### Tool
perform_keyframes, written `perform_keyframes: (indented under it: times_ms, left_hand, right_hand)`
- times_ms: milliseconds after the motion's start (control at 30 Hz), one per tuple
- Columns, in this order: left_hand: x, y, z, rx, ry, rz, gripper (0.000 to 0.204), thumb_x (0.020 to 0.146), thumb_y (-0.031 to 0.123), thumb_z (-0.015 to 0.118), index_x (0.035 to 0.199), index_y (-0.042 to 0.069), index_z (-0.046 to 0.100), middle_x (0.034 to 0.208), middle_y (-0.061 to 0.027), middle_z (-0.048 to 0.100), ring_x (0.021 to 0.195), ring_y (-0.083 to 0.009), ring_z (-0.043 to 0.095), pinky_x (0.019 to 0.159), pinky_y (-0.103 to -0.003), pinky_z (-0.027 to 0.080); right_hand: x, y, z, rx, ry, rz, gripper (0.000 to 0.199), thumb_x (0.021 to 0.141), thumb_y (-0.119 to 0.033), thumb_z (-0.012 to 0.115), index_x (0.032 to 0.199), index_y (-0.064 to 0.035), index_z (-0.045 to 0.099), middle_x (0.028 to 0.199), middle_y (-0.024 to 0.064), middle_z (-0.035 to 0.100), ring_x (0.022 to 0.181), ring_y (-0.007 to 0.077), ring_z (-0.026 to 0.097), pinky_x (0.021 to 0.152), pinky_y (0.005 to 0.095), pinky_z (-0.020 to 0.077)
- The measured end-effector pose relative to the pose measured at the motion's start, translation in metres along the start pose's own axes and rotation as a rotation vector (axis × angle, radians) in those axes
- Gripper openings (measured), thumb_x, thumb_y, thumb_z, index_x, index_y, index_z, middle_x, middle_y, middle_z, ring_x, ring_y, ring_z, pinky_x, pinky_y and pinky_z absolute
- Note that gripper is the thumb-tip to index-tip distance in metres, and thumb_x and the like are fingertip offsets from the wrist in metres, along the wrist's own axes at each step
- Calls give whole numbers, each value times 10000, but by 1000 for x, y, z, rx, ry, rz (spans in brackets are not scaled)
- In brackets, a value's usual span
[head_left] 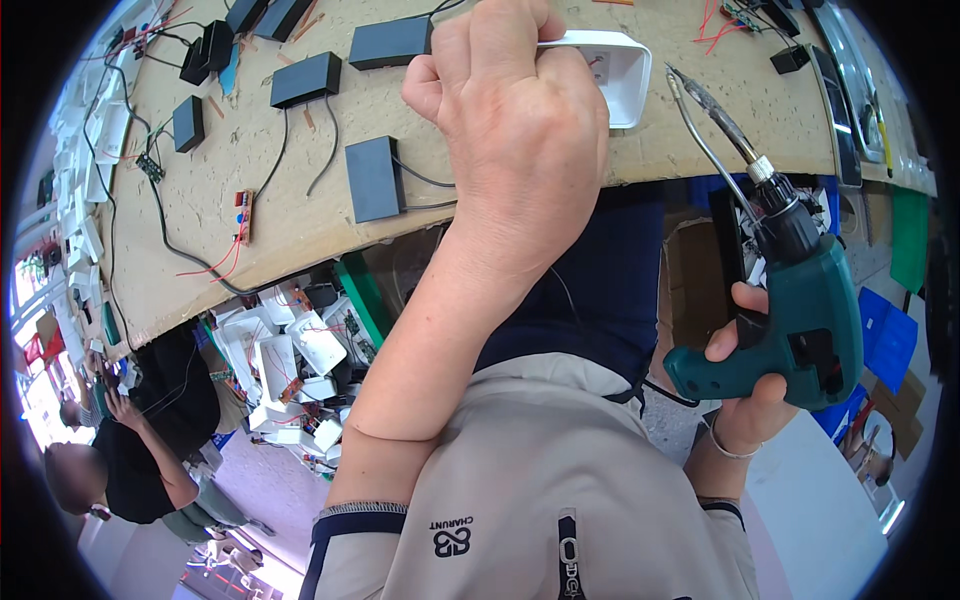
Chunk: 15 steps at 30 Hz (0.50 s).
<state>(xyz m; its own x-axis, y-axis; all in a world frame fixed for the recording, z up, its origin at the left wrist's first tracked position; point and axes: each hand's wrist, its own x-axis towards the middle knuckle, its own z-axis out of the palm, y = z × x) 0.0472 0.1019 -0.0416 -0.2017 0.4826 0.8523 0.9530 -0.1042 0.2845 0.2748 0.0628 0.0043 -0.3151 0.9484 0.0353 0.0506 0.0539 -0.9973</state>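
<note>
My left hand (535,130) reaches over the bench with its back up and fingers curled. They close on the rim of a small white plastic case (630,95), open side up. Part of the case is hidden behind the hand. In my right hand (755,405) is a green soldering gun (815,300), gripped by its handle with a finger near the trigger. Its dark tip and thin curved metal feed tube point up and left, just right of the case and apart from it.
Several black rectangular boxes (375,180) with leads lie on the worn bench (290,200). A small circuit board (244,215) with red wires sits near its front edge. Below is a heap of white cases (315,340). Another person (140,430) works at the far left.
</note>
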Motion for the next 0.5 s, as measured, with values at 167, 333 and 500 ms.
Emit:
perform_keyframes:
  times_ms: [167,333,500]
  left_hand:
    - [-8,11,-30,33,-200,-206,28,608,52,527,625,31,532,933,-93,472,923,-253,418,758,-404,267]
    - [-11,12,-36,-33,-67,-332,325,615,59,601,921,10,506,964,-167,458,830,-287,491,730,-405,348]
    - [-16,6,-48,-156,-265,-431,351,601,-3,548,932,-24,433,921,-228,388,764,-331,473,608,-391,419]
  right_hand:
    - [-10,9,-12,50,-32,-5,749,725,-422,611,1203,62,298,1054,236,507,663,151,561,534,210,476]
    - [-11,12,-14,78,-52,-36,735,743,-418,595,1216,54,287,1114,230,471,700,143,548,558,204,472]
    - [-14,10,-28,87,-119,4,708,753,-415,585,1179,90,330,989,186,521,691,141,556,541,198,465]
